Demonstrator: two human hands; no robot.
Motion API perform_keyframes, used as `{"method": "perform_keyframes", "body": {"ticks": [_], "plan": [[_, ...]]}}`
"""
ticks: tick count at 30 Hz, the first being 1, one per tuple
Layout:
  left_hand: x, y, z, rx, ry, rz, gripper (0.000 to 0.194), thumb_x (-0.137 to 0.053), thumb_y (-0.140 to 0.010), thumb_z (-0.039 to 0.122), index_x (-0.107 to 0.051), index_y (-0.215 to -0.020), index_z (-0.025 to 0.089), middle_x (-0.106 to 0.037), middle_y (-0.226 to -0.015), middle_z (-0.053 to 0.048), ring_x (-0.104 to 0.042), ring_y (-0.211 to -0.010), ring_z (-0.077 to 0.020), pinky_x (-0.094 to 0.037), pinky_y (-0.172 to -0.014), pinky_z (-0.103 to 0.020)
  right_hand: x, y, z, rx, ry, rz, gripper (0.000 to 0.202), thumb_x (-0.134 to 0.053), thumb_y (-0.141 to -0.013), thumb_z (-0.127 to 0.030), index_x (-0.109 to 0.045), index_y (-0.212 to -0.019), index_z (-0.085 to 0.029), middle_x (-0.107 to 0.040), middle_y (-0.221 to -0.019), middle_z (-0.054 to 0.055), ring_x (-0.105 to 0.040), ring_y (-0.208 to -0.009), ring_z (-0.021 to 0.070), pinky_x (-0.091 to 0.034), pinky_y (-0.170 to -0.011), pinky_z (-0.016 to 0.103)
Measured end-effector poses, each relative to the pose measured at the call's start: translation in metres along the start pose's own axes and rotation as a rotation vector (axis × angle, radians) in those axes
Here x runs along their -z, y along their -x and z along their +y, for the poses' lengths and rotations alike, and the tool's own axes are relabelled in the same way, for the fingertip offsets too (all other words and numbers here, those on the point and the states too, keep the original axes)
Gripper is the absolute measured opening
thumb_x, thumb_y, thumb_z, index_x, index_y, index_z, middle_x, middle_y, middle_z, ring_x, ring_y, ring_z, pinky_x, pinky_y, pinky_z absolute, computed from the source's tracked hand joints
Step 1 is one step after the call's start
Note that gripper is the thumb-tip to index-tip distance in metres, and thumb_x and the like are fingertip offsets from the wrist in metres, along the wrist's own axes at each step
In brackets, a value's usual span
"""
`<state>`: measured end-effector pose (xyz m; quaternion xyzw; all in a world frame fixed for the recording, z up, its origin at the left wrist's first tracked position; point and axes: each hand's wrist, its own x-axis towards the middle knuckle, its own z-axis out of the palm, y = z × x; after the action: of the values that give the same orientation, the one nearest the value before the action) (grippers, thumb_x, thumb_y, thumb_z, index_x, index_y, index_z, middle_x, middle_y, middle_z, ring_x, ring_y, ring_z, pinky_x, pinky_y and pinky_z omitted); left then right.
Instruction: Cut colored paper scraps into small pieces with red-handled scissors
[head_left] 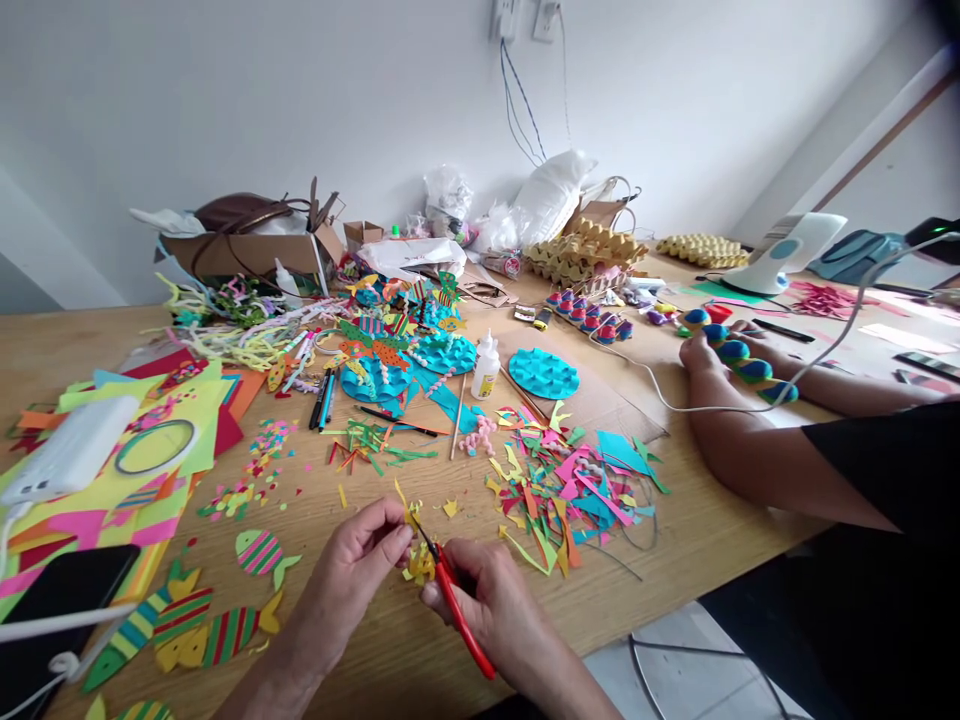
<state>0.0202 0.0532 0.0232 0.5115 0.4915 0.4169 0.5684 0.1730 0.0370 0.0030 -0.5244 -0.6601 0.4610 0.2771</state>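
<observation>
Red-handled scissors (pixel 466 618) are gripped in my right hand (pixel 491 590), their blades pointing up and left. My left hand (pixel 367 550) pinches a small strip of yellow paper (pixel 407 503) between thumb and fingers, right by the blade tips. Below the blades lie yellow paper scraps (pixel 421 565) on the table. To the left of my left hand is a striped pink and green paper fish (pixel 259 553). Further left rest more striped paper fish (pixel 231 633) in green, red and yellow.
A heap of coloured paper offcuts (pixel 577 490) lies ahead right. Beyond are a glue bottle (pixel 487 368) and a blue paper disc (pixel 544 372). A co-worker's arms (pixel 720 430) hold a painted egg-carton strip (pixel 739 352) at right. Paper sheets (pixel 199 400) and a phone (pixel 71 610) sit left.
</observation>
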Motion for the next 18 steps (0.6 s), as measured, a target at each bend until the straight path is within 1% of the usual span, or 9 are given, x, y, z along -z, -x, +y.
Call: {"method": "perform_keyframes", "body": {"ticks": [5,10,14,18], "plan": [[0.0038,0.0003,0.0001,-0.009,-0.074,-0.099,0.018,-0.05,-0.079,0.027,-0.054,-0.065,0.017,-0.045,-0.06,0.004,-0.042,-0.061,-0.0127,-0.036,-0.059,-0.022,0.0017,0.0017,0.0,0.021,0.002,-0.024,0.033,-0.056,-0.073,-0.037,-0.036,-0.055,-0.018,-0.03,-0.051,-0.007,-0.026,-0.049,0.0074,-0.018,-0.044,0.02],[0.0075,0.0005,-0.0022,0.0,-0.14,-0.131,0.016,-0.048,-0.079,0.025,-0.055,-0.066,0.017,-0.045,-0.062,0.004,-0.042,-0.062,-0.0131,-0.035,-0.059,-0.023,0.0032,0.0034,-0.0013,0.018,0.028,-0.023,0.033,-0.057,-0.073,-0.034,-0.035,-0.055,-0.018,-0.03,-0.051,-0.007,-0.026,-0.05,0.0075,-0.018,-0.045,0.02],[0.0097,0.0007,-0.0037,-0.003,-0.196,-0.153,0.016,-0.047,-0.079,0.024,-0.055,-0.067,0.017,-0.044,-0.062,0.004,-0.041,-0.062,-0.0132,-0.035,-0.059,-0.023,0.0043,0.0037,0.0011,0.03,0.025,-0.027,0.037,-0.057,-0.074,-0.04,-0.034,-0.054,-0.018,-0.029,-0.051,-0.007,-0.024,-0.05,0.0075,-0.017,-0.045,0.02],[0.0107,0.0001,-0.004,-0.017,-0.235,-0.139,0.014,-0.047,-0.077,0.023,-0.053,-0.065,0.018,-0.043,-0.062,0.004,-0.041,-0.062,-0.0133,-0.034,-0.058,-0.022,0.0053,0.0027,0.0044,0.045,0.038,-0.035,0.042,-0.053,-0.075,-0.048,-0.034,-0.054,-0.018,-0.028,-0.05,-0.007,-0.023,-0.048,0.0075,-0.016,-0.044,0.021]]}}
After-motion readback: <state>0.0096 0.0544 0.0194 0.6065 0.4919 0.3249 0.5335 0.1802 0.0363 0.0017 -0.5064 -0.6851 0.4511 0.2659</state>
